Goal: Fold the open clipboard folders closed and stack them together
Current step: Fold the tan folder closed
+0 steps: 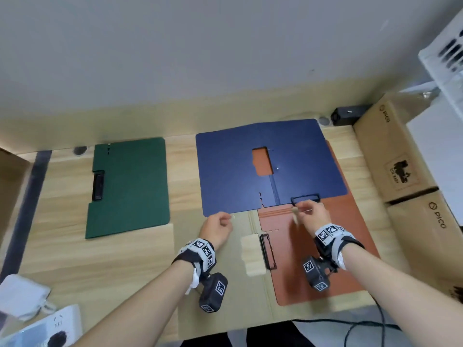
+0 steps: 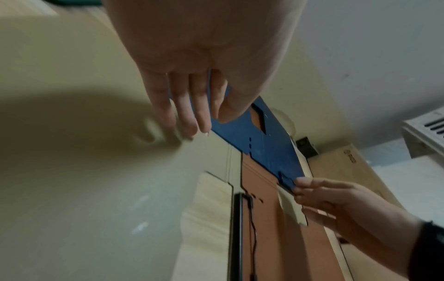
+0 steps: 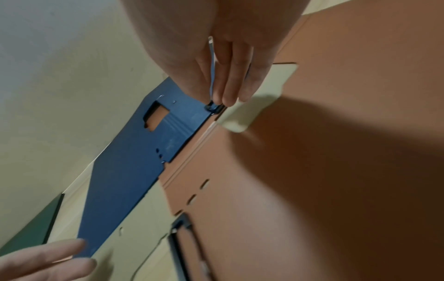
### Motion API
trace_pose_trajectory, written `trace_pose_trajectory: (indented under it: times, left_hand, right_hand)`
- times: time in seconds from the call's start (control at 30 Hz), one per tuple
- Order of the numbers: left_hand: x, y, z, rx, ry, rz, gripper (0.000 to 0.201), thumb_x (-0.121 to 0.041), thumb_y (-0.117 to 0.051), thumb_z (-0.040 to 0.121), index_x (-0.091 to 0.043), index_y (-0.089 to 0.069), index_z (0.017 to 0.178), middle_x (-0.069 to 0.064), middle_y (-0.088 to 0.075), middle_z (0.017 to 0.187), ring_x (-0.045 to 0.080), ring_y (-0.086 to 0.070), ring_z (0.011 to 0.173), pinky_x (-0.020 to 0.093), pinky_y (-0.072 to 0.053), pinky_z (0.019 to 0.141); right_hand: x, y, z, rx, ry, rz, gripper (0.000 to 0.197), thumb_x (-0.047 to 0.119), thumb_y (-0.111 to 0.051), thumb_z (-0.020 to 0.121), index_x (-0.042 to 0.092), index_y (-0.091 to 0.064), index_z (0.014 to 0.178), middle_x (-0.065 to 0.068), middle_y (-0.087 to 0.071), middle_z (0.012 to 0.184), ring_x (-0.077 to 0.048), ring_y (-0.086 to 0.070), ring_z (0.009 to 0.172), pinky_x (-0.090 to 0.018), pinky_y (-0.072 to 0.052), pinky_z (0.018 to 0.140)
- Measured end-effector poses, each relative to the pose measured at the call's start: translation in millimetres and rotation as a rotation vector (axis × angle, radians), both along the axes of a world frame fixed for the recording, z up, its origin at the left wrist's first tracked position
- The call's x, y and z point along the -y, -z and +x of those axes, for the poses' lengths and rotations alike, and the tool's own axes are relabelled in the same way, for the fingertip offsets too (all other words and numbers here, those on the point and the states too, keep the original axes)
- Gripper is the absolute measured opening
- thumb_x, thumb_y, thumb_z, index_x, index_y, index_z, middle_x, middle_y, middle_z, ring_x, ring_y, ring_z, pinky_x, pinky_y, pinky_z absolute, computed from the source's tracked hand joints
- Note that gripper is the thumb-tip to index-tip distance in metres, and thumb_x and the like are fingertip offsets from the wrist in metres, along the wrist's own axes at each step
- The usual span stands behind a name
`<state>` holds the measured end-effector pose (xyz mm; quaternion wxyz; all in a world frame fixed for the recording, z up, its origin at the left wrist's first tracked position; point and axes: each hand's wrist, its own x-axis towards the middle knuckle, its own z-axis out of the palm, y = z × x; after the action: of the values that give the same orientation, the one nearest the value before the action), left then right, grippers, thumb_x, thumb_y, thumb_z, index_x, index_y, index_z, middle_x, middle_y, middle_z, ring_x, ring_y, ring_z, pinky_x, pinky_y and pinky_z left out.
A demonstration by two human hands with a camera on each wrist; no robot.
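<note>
A dark blue folder lies open in the middle of the table, over an open orange folder and a beige one. Its black clip sits at its near edge. My left hand pinches the blue folder's near left corner between thumb and fingers. At the clip, my right hand pinches the same near edge. A closed green folder lies apart at the left. The beige folder's clip shows between my wrists.
Two cardboard boxes line the table's right edge, with a black adapter behind them and a white crate above. A white power strip and a white pouch sit front left. A black cable hangs front right.
</note>
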<state>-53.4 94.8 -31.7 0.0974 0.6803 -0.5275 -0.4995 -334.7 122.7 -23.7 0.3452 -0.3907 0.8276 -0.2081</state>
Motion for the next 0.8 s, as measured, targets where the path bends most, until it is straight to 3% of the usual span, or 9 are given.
trace_pose_trajectory:
  times: [0.13,0.23,0.3,0.37,0.47,0.57,0.7,0.8]
  left_hand:
    - [-20.5,-2.5,-40.8,0.143,0.151,0.051,0.017,-0.032,-0.060,0.081,-0.024,-0.072,0.091,-0.008,-0.071,0.089,0.017,-0.067,0.092,0.026,-0.051,0.084]
    - [-36.1,-1.8,-66.6,0.274,0.251,0.093,0.028,-0.049,-0.060,0.079,-0.022,-0.067,0.080,-0.003,-0.072,0.087,0.023,-0.066,0.085,0.029,-0.051,0.074]
    - [-45.8,1.0,-79.7,0.346,0.322,0.113,0.038,-0.056,-0.057,0.078,-0.019,-0.058,0.069,0.002,-0.070,0.081,0.027,-0.064,0.076,0.030,-0.047,0.064]
    - [-54.1,5.5,-87.5,0.394,0.385,0.108,0.045,-0.062,-0.054,0.075,-0.020,-0.050,0.063,0.006,-0.068,0.082,0.028,-0.062,0.075,0.030,-0.044,0.062]
    - [-61.3,9.0,-93.7,0.456,0.415,0.051,0.042,-0.064,-0.051,0.073,-0.024,-0.060,0.080,0.002,-0.067,0.098,0.026,-0.064,0.091,0.031,-0.045,0.069]
    - [-61.1,12.4,-97.4,0.512,0.455,-0.005,0.045,-0.061,-0.051,0.078,-0.021,-0.064,0.094,0.004,-0.068,0.103,0.027,-0.062,0.102,0.032,-0.043,0.072]
    - [-58.3,13.5,-98.4,0.529,0.500,-0.014,0.041,-0.052,-0.049,0.081,-0.018,-0.065,0.095,0.005,-0.069,0.103,0.028,-0.062,0.103,0.033,-0.047,0.075]
    - [-58.9,9.5,-101.0,0.527,0.526,-0.028,0.038,-0.047,-0.047,0.081,-0.014,-0.064,0.092,0.008,-0.069,0.103,0.030,-0.061,0.102,0.034,-0.048,0.076]
  right_hand:
    - [-10.6,5.0,-18.7,0.001,-0.075,0.052,0.020,0.001,-0.062,0.084,0.005,-0.072,0.102,-0.004,-0.072,0.100,-0.016,-0.064,0.092,-0.016,-0.038,0.087]
    - [-15.6,10.7,-26.6,-0.008,-0.130,0.086,0.019,0.005,-0.064,0.083,0.008,-0.072,0.100,-0.007,-0.072,0.103,-0.022,-0.065,0.098,-0.018,-0.039,0.086]
    - [-18.0,13.9,-28.7,-0.018,-0.168,0.099,0.018,0.009,-0.066,0.084,0.007,-0.071,0.101,-0.008,-0.069,0.103,-0.022,-0.064,0.095,-0.018,-0.039,0.084]
    - [-19.8,16.3,-28.6,-0.019,-0.189,0.097,0.015,0.012,-0.068,0.083,0.009,-0.071,0.097,-0.009,-0.066,0.099,-0.023,-0.063,0.091,-0.021,-0.041,0.083]
    - [-21.8,18.3,-26.5,-0.051,-0.241,0.100,0.009,0.016,-0.069,0.081,0.011,-0.072,0.088,-0.003,-0.060,0.091,-0.024,-0.063,0.090,-0.023,-0.043,0.081]
    - [-21.0,17.6,-22.7,-0.121,-0.298,0.107,0.005,0.023,-0.071,0.080,0.019,-0.072,0.078,0.003,-0.053,0.086,-0.026,-0.060,0.093,-0.030,-0.046,0.085]
    - [-19.8,17.9,-10.5,-0.173,-0.308,0.127,0.022,0.031,-0.071,0.080,0.017,-0.066,0.097,-0.003,-0.053,0.102,-0.025,-0.050,0.104,-0.030,-0.040,0.089]
    - [-17.3,18.1,-2.4,-0.205,-0.292,0.127,0.025,0.035,-0.072,0.079,0.018,-0.065,0.096,-0.004,-0.053,0.107,-0.024,-0.048,0.107,-0.031,-0.040,0.088]
